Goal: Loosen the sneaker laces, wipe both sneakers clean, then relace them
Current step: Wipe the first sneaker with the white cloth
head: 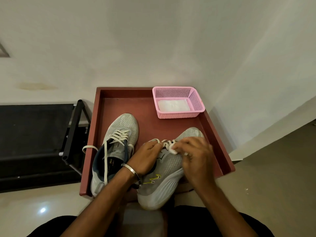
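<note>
While the right hand [196, 157] is pinching a small white wipe [173, 150] between curled fingertips and pressing it on the upper of the right-side sneaker [169, 170], the left hand [147, 157] is closed over that shoe's collar and tongue area, steadying it, with a silver bangle [130, 170] on the wrist. That shoe sits at about 5 o'clock in the reddish wooden tray [220, 142], tipped onto its side so the sole faces the person. The other sneaker [116, 142] is at 8 o'clock, upright, laces [119, 134] slack, one end looping over the tray's left rim. A pink basket [196, 101] with more white pads in it sits at 1 o'clock. Looks like the wiping stage to me, on the second or maybe first shoe, can't say which. Tip for doing this bit well: keep the left hand firm so the mesh doesn't cave, work short strokes along the mesh, push the laces aside to get under them, and swap the pad once it greys.
</note>
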`<state>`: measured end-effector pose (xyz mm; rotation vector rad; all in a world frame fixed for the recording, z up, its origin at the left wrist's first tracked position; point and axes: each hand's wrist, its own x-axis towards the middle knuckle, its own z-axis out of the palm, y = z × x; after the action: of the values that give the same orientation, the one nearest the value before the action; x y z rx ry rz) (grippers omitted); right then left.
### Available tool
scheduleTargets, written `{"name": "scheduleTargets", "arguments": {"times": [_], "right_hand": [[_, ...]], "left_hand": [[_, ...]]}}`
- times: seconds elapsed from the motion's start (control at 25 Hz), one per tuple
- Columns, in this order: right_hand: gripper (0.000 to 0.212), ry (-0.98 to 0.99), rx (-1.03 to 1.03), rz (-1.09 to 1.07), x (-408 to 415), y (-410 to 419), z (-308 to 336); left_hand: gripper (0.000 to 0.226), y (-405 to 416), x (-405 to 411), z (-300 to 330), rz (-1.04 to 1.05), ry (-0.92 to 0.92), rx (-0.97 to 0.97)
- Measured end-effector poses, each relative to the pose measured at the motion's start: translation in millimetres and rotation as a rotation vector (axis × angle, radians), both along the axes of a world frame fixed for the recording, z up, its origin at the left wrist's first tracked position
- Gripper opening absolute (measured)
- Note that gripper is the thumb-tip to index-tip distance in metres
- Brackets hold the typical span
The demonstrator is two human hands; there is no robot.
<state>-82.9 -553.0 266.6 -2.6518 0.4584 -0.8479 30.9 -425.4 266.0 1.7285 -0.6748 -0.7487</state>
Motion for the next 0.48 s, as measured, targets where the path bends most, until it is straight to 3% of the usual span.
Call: {"name": "scheduleTargets", "arguments": {"times": [0.08, 0.12, 0.24, 0.32, 0.48], "right_hand": [[0.031, 0.023, 0.049, -0.187, 0, -10, 0], [0.031, 0.01, 0.083, -0.172, 1, -4, -1], [0.022, -0.054, 0.109, 0.116, 0, 25, 2], [0.021, -0.021, 0.056, 0.14, -2, 20, 3], [0.027, 0.081, 0.026, -0.267, -5, -28, 0]], "left_hand": [[0.039, -1, -3, 0, 0.008, -0.018, 0.005], [0.04, -2, -4, 0, 0.017, -0.029, 0.012], [0.038, -3, -3, -3, 0.023, -0.009, -0.016], [0.035, -2, 0, -8, 0.028, 0.004, -0.034], [0.039, -2, -1, -12, 0.017, -0.043, -0.02]]}}
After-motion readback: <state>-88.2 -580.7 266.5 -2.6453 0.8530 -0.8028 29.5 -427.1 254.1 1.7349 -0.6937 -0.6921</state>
